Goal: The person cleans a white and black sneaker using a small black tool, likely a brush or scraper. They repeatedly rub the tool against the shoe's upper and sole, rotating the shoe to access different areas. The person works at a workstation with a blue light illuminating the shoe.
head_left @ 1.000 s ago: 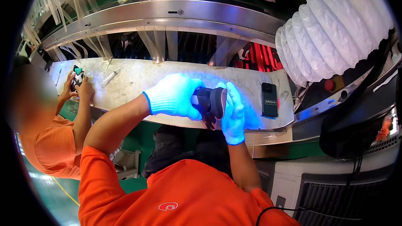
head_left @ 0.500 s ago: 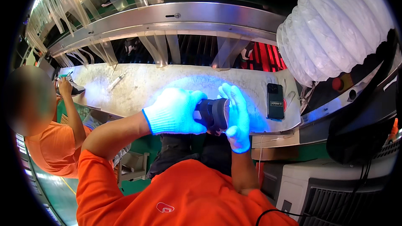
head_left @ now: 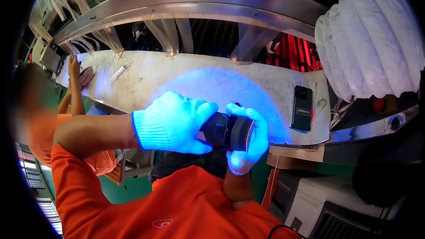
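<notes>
Both my hands wear white knit gloves that glow blue under a round patch of light. Between them, above the near edge of the worktable, is a dark shoe with a paler band along its sole side. My left hand is closed round one end, its thumb below. At the other end my right hand curls over the sole side, fingers above and thumb underneath. The gloves hide much of the shoe.
A dark phone lies at the table's right, below a white pleated duct. Beyond the table run a metal rail and clear hanging strips. A thin white tool lies at left, near a co-worker's shoe.
My right hand's fingers, straighter before, now curl over the shoe. The shoe has turned a little between my hands. The view has shifted, and the co-worker's arms are raised higher.
</notes>
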`<action>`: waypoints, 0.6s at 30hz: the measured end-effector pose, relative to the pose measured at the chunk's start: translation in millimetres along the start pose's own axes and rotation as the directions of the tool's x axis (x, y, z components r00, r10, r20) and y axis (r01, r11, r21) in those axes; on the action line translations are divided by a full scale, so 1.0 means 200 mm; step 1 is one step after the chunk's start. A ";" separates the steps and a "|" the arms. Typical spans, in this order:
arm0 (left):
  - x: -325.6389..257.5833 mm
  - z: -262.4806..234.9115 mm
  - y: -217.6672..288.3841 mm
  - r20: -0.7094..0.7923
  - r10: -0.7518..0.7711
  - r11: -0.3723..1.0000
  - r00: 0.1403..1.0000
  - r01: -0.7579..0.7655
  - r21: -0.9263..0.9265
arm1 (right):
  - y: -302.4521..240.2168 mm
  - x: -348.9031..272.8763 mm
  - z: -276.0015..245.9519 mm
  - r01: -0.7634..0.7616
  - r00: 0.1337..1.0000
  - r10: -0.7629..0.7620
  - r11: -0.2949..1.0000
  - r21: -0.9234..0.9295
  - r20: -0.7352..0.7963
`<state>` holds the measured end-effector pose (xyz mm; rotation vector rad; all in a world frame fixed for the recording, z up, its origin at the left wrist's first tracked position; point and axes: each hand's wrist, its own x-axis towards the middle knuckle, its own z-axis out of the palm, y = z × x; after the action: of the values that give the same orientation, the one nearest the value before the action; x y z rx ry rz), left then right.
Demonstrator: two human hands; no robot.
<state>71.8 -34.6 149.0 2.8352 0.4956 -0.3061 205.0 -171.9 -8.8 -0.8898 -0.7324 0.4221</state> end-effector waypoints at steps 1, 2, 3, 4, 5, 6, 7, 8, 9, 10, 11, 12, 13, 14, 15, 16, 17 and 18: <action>0.01 0.00 -0.01 0.024 0.018 1.000 1.000 -0.017 -0.013 | 0.01 0.01 -0.03 0.057 0.997 -0.054 0.996 -0.074 0.047; 0.01 0.00 -0.01 0.048 0.036 0.999 0.998 -0.035 -0.026 | 0.01 0.02 -0.05 0.117 0.990 -0.103 0.983 -0.144 0.097; 0.02 0.02 -0.02 -0.015 0.100 0.994 0.995 -0.100 -0.040 | -0.02 0.01 -0.02 0.052 0.997 -0.047 0.996 -0.075 0.058; 0.02 0.04 -0.03 -0.078 0.161 0.985 0.984 -0.165 -0.049 | -0.04 0.02 -0.05 0.043 0.992 -0.030 0.993 -0.113 0.122; 0.02 0.05 -0.04 -0.141 0.220 0.972 0.965 -0.229 -0.054 | -0.06 0.04 -0.10 0.037 0.983 -0.009 0.988 -0.150 0.184; 0.02 0.05 -0.04 -0.130 0.225 0.971 0.966 -0.233 -0.050 | -0.04 0.04 -0.10 0.055 0.983 -0.031 0.990 -0.130 0.178; 0.03 0.04 -0.04 -0.120 0.229 0.971 0.966 -0.236 -0.045 | -0.02 0.04 -0.11 0.073 0.983 -0.054 0.991 -0.110 0.173; 0.03 0.04 -0.04 -0.108 0.234 0.970 0.966 -0.239 -0.041 | -0.01 0.04 -0.11 0.089 0.983 -0.072 0.992 -0.093 0.168; 0.03 0.03 -0.04 -0.110 0.241 0.968 0.964 -0.246 -0.042 | -0.03 0.04 -0.08 0.057 0.990 -0.051 0.997 -0.047 0.129; 0.04 0.03 -0.05 -0.111 0.247 0.966 0.963 -0.253 -0.044 | -0.03 0.04 -0.07 0.053 0.992 -0.049 0.998 -0.039 0.113; 0.04 0.03 -0.05 -0.111 0.253 0.965 0.961 -0.259 -0.046 | -0.03 0.04 -0.05 0.053 0.994 -0.050 0.998 -0.029 0.097; 0.04 0.03 -0.05 -0.122 0.267 0.960 0.956 -0.274 -0.049 | -0.04 0.04 -0.06 0.077 0.992 -0.070 0.995 -0.066 0.103; 0.04 0.03 -0.06 -0.133 0.280 0.956 0.951 -0.289 -0.053 | -0.04 0.04 -0.06 0.085 0.991 -0.074 0.992 -0.097 0.109; 0.04 0.03 -0.06 -0.144 0.294 0.951 0.945 -0.304 -0.056 | -0.05 0.03 -0.06 0.091 0.990 -0.077 0.988 -0.127 0.115; 0.05 0.03 -0.06 -0.139 0.297 0.950 0.945 -0.307 -0.055 | -0.08 0.03 -0.05 0.084 0.991 -0.065 0.984 -0.154 0.120; 0.05 0.02 -0.06 -0.134 0.301 0.949 0.944 -0.310 -0.054 | -0.09 0.03 -0.05 0.077 0.991 -0.054 0.980 -0.182 0.126; 0.06 0.02 -0.07 -0.129 0.305 0.948 0.944 -0.314 -0.052 | -0.08 0.03 -0.06 0.091 0.989 -0.071 0.984 -0.152 0.129; 0.06 0.02 -0.07 -0.134 0.309 0.947 0.941 -0.318 -0.049 | -0.06 0.04 -0.07 0.107 0.987 -0.091 0.987 -0.120 0.134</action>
<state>76.9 -19.9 139.1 2.8163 0.0679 -0.0483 221.4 -180.4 -1.8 -0.9475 -0.9258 0.3487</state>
